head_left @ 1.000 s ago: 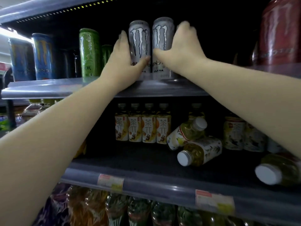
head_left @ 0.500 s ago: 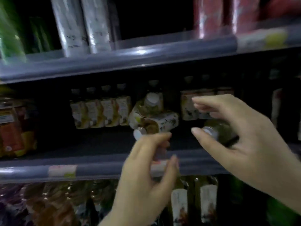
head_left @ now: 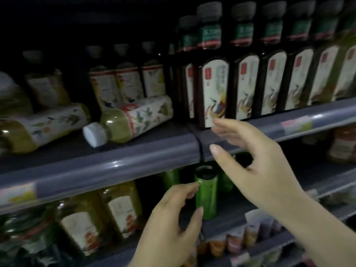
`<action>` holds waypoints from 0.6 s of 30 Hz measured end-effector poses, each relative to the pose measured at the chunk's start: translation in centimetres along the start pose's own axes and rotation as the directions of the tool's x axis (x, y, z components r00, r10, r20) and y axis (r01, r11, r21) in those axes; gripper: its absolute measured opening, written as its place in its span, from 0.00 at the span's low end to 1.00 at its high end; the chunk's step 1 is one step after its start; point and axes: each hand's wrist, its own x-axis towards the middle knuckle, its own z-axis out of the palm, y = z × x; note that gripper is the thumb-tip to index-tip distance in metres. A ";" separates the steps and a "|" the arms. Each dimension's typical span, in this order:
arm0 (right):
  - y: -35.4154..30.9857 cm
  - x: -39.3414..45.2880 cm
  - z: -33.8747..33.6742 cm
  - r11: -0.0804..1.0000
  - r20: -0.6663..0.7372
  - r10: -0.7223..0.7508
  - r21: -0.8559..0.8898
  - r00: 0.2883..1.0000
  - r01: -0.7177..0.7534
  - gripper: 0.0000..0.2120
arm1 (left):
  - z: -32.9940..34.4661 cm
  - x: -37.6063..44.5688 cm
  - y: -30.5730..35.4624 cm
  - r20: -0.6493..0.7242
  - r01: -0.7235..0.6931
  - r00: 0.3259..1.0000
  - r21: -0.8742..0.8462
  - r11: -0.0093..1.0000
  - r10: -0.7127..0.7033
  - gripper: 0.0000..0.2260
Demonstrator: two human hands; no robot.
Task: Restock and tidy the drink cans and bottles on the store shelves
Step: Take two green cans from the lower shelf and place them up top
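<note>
Left hand (head_left: pixel 169 226) fingers spread, empty, forefinger tip just beside an upright green can (head_left: pixel 206 193) on the lower shelf. Right hand (head_left: pixel 256 166) fingers loosely splayed, empty, before the grey shelf edge (head_left: pixel 115 166). Above, toppled white-capped bottle (head_left: pixel 133 122) of yellow-green drink, cap over the shelf's front edge; floral label blurred, unreadable. Dark crane-labelled bottles (head_left: pixel 244 83) upright at right.
</note>
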 end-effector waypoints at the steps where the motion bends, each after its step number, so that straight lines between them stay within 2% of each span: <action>1: 0.9 0.1 -1.0 1.000 -0.003 -0.003 0.009 1.000 0.003 0.22 | 1.0 0.6 0.4 -0.004 0.001 1.000 -0.001 1.000 -0.001 0.19; 7: 5.9 0.6 -5.9 0.999 0.038 -0.021 0.044 0.999 0.020 0.21 | 6.5 3.4 3.4 -0.078 0.026 0.997 -0.006 1.000 -0.027 0.18; 13: 9.1 0.6 -9.5 0.989 0.062 -0.122 0.095 0.991 0.115 0.18 | 9.9 4.4 4.6 -0.142 0.098 0.985 0.014 0.995 -0.095 0.20; 18: 12.5 -1.9 -11.0 0.983 0.106 -0.079 0.174 0.991 0.060 0.15 | 13.2 3.5 4.3 -0.138 0.220 0.966 -0.012 0.975 -0.220 0.16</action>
